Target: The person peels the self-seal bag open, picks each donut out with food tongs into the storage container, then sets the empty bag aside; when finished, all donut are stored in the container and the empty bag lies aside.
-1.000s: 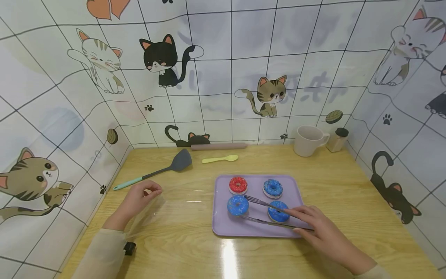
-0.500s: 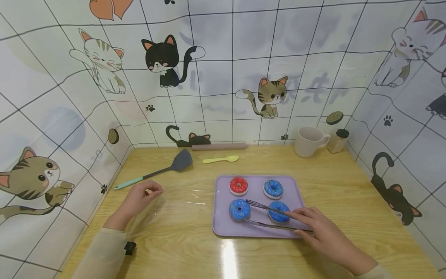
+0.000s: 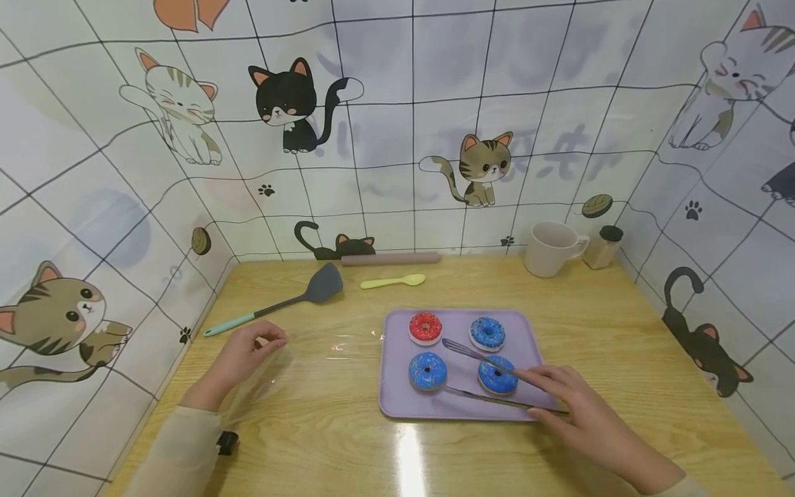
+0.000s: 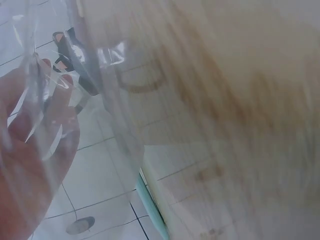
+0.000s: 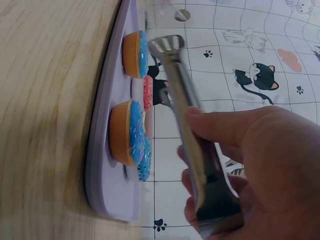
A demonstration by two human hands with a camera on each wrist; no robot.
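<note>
Holding metal tongs (image 3: 481,376) in right hand (image 3: 574,414), fingers wrapped on handle, tong arms spread over purple tray (image 3: 397,400) | tips near front-left blue donut (image 3: 427,371) and front-right blue donut (image 3: 497,375) | left hand (image 3: 239,359) pinching clear plastic bag (image 3: 273,376) on table (image 3: 323,435), well left of tray

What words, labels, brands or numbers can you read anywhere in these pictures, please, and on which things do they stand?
No text reads clearly.
Faint grey characters on the wall tiles beside the tabby cat picture: too blurred to read.
Mug, small jar, purple tray, tongs: no lettering shows.
</note>
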